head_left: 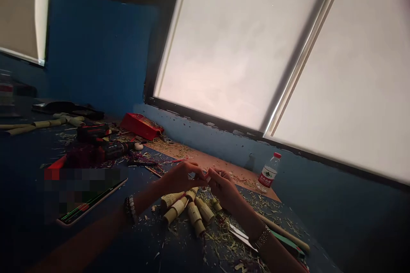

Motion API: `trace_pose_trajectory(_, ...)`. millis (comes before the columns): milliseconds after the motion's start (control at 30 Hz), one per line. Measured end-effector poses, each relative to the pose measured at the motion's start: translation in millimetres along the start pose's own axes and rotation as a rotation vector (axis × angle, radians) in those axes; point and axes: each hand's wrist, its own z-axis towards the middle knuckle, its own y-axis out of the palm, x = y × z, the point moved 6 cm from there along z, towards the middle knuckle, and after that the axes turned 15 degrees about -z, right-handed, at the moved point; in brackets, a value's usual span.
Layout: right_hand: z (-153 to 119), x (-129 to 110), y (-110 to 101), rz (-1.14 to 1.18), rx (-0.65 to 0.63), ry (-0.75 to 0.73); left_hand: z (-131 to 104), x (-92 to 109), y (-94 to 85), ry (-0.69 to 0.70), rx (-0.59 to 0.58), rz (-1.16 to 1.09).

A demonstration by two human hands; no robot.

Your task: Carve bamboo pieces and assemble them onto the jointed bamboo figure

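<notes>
My left hand (pixel 181 177) and my right hand (pixel 224 187) meet fingertip to fingertip above the dark blue table (pixel 28 166), pinching a small pale piece (pixel 208 176) between them. It is too small and dim to tell what it is. Right under my hands lies a cluster of short cut bamboo sections (pixel 188 211), side by side among shavings. A beaded bracelet circles my left wrist and a metal watch band my right wrist.
A phone or tablet (pixel 92 204) lies at the left. Red and black tools (pixel 102 149) and a red box (pixel 141 126) sit further back, long bamboo sticks (pixel 41 123) at far left. A water bottle (pixel 268 172) stands by the window wall. A blade (pixel 241 236) and stick lie near my right arm.
</notes>
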Motion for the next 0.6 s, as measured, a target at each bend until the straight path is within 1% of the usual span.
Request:
trace_pose_trajectory(100,0.4,-2.6,-1.5,0.041,-0.01,0.006,1.7,7.7,1.6,0.06,0.021,0.081)
trace_pose_trajectory(200,0.4,-5.6,-8.4,0.05,0.023,0.011,5.6,7.0,4.1,0.126,0.06,0.16)
trace_pose_trajectory(333,1.2,-3.8,-17.6,0.032,0.086,0.026,5.0,-9.0,5.8,0.135,0.132,0.257)
trace_pose_trajectory(433,2.4,1.9,-21.5,0.004,0.116,0.036,0.6,-21.7,5.1,0.119,0.159,0.292)
trace_pose_trajectory(500,3.2,7.3,-21.9,-0.017,0.114,0.037,-2.5,-26.3,4.8,0.112,0.165,0.282)
trace_pose_trajectory(600,4.9,16.2,-19.7,-0.058,0.102,0.034,-5.2,-28.2,6.4,0.089,0.168,0.252)
